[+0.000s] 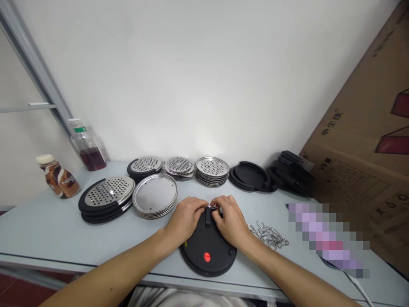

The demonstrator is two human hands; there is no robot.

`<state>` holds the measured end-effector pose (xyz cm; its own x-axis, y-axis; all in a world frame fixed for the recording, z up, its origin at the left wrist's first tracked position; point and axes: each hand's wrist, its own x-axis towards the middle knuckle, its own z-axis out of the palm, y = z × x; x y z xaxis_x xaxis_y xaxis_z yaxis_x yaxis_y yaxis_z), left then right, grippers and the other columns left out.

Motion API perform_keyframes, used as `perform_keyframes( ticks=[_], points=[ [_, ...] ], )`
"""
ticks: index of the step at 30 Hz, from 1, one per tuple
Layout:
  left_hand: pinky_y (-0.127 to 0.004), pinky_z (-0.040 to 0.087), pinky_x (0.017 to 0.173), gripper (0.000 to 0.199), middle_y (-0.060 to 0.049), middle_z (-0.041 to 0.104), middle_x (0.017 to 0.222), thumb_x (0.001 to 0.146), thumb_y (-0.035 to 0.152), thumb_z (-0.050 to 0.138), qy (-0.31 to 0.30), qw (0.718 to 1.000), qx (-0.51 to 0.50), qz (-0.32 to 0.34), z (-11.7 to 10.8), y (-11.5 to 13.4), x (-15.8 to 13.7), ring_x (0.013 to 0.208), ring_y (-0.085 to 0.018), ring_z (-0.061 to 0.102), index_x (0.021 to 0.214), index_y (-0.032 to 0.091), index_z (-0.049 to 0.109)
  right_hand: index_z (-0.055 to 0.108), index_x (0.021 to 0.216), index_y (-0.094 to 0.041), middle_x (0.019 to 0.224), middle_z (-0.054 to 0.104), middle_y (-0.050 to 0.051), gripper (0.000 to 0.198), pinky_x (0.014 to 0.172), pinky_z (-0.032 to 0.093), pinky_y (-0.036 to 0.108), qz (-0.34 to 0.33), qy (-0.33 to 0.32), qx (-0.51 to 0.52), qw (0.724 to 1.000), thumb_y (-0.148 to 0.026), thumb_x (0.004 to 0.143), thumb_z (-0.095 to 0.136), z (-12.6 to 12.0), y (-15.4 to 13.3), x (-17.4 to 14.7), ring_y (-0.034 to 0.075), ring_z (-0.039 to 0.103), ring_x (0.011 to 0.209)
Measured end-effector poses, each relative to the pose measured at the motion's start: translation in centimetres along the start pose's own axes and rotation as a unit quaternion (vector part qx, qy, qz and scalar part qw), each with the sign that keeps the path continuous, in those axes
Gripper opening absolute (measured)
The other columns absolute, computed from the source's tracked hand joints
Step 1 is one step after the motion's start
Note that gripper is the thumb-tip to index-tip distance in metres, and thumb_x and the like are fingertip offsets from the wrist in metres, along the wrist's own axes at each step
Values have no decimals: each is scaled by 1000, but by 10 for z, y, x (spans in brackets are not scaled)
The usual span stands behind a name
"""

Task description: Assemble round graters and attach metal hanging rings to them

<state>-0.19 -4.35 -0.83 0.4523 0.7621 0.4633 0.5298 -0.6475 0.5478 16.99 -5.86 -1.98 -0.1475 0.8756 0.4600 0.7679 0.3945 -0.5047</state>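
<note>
Left hand (187, 218) and right hand (232, 219) pinch a small metal piece (211, 207) on a black disc (211, 241), probably stiff, light, best held by its rim (209, 273).

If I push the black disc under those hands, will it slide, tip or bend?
The black disc would probably slide rather than tip, since it lies wide and low. It's likely stiff, as its outline looks evenly round.

Left hand (183, 219) and right hand (232, 221) bare, forearms (128, 262) too; pale clothing (179, 297) below, perhaps patterned.
</note>
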Motion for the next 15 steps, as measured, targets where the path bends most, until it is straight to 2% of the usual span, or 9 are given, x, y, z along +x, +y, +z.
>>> perform_keyframes(
  ticks=[8,15],
  points=[
    [-30,47,83,27,-1,69,96,86,6,52,3,1000,4,-2,-1,0,0,89,-16,61,103,22,66,56,87,-20,78,56,2,22,73,38,31,16,-2,-2,1000,-6,73,47,0,1,1,20,49,81],
    [-31,48,84,25,-2,69,95,86,11,55,19,999,-25,-21,-5,1,0,89,-17,62,105,22,67,62,85,-20,72,58,0,22,65,38,27,46,-62,30,997,-10,72,46,-9,10,14,16,52,68]
  ],
)
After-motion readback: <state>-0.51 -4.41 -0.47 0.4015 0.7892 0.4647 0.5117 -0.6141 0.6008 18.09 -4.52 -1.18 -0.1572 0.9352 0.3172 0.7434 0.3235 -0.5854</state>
